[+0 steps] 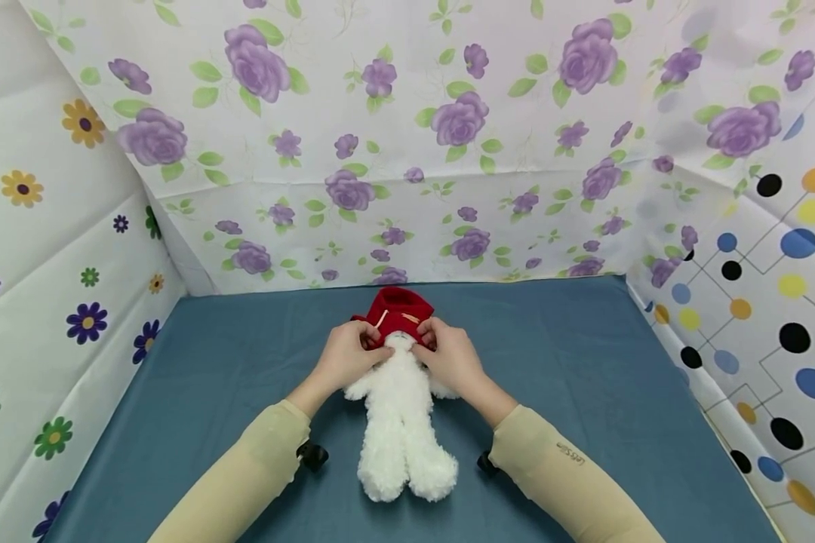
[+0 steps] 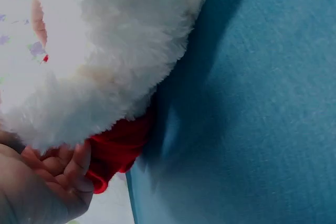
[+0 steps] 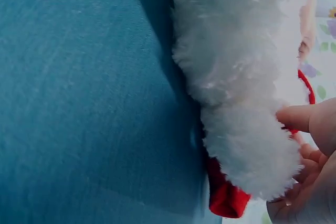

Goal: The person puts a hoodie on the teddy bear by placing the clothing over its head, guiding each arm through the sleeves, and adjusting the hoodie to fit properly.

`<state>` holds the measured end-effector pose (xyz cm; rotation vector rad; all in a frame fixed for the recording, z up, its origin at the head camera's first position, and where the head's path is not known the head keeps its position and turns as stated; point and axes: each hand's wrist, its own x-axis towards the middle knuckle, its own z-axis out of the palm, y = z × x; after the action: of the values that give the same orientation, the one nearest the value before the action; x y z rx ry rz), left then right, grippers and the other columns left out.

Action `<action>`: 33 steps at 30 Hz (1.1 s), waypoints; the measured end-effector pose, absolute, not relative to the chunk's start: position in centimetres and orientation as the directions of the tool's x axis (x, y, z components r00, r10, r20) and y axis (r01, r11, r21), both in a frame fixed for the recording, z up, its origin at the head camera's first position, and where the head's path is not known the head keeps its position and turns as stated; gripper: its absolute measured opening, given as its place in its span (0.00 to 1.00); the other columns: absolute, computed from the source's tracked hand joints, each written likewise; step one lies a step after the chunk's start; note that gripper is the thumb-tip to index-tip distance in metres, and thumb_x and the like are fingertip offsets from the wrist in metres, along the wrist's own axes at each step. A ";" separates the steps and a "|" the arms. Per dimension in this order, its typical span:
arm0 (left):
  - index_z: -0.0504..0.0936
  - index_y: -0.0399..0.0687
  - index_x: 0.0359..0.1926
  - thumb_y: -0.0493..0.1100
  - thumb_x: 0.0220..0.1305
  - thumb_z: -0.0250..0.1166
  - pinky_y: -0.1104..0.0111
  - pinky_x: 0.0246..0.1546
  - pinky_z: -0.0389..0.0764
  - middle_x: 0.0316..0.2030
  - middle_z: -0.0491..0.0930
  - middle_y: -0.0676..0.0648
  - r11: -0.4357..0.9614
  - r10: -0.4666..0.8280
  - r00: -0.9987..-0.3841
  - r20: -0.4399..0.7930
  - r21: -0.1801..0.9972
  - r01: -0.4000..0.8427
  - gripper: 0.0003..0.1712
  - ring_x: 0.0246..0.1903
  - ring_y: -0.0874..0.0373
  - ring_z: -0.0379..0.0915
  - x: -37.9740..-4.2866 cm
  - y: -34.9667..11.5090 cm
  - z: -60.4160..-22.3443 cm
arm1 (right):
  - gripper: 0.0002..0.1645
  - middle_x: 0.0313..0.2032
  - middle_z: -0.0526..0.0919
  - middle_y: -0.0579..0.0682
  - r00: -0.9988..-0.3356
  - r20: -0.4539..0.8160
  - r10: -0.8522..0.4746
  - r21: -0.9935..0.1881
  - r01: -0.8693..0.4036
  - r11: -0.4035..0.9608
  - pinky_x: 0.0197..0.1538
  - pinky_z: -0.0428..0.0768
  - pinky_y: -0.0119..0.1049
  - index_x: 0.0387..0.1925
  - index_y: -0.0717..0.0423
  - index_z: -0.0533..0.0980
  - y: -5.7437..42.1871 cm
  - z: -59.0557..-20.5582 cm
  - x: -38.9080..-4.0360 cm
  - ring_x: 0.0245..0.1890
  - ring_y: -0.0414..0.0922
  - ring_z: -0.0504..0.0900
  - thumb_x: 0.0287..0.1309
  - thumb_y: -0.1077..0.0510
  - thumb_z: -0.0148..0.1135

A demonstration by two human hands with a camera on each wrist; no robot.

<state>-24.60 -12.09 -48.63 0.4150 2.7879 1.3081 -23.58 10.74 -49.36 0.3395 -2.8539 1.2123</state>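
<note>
A white fluffy plush toy [image 1: 402, 411] lies on its back on the blue cloth, legs toward me and arms out to the sides. Over its head end sits a small red doll top [image 1: 399, 305] with cream cords and a wide opening at the far end; the head is mostly hidden. My left hand [image 1: 349, 353] pinches the red fabric at its left edge, thumb near the toy's neck. On the other side, my right hand [image 1: 451, 357] grips the right edge the same way. A red tube-like end [image 3: 231, 200] shows beneath the white plush in the right wrist view.
Blue cloth [image 1: 244, 362] covers the table. A purple-flowered sheet [image 1: 407, 151] hangs along the back, with a daisy-print sheet [image 1: 41, 249] at left and a dotted sheet [image 1: 774, 317] at right. Black wrist devices [image 1: 314, 456] sit under the sleeves.
</note>
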 end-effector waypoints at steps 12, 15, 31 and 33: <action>0.66 0.51 0.18 0.38 0.64 0.75 0.64 0.27 0.64 0.15 0.61 0.52 0.638 0.315 -0.919 0.239 0.663 0.391 0.27 0.20 0.57 0.61 -24.3 -11.6 -50.1 | 0.14 0.24 0.71 0.46 -0.954 0.170 -0.245 -0.569 -0.298 0.766 0.33 0.73 0.40 0.36 0.50 0.70 9.3 -50.4 -23.3 0.23 0.43 0.73 0.73 0.56 0.69; 0.64 0.53 0.17 0.36 0.62 0.75 0.62 0.30 0.65 0.16 0.62 0.53 0.623 0.335 -0.905 0.261 0.660 0.421 0.28 0.24 0.56 0.62 -24.3 -12.2 -50.6 | 0.20 0.22 0.68 0.45 -0.932 0.221 -0.287 -0.514 -0.361 0.778 0.35 0.72 0.41 0.29 0.48 0.67 9.4 -50.5 -23.4 0.24 0.42 0.71 0.69 0.57 0.72; 0.83 0.50 0.50 0.36 0.66 0.76 0.49 0.56 0.80 0.47 0.82 0.51 0.493 0.506 -0.842 0.188 0.738 0.461 0.15 0.50 0.51 0.78 -25.2 -17.5 -51.7 | 0.19 0.53 0.83 0.42 -0.654 0.083 -0.752 -0.739 -0.546 0.393 0.50 0.82 0.46 0.58 0.46 0.77 15.4 -49.3 -26.4 0.52 0.46 0.81 0.70 0.66 0.60; 0.83 0.50 0.48 0.36 0.63 0.79 0.49 0.56 0.80 0.46 0.83 0.51 0.520 0.481 -0.853 0.200 0.718 0.462 0.16 0.50 0.51 0.79 -25.3 -17.4 -51.8 | 0.17 0.50 0.84 0.41 -0.662 0.107 -0.742 -0.719 -0.567 0.402 0.49 0.83 0.45 0.55 0.46 0.78 15.4 -49.5 -26.7 0.48 0.45 0.83 0.70 0.66 0.62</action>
<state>-25.32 -17.45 -51.76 0.8430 2.7180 1.2729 -26.71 15.43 -49.54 1.3398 -2.8163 1.2848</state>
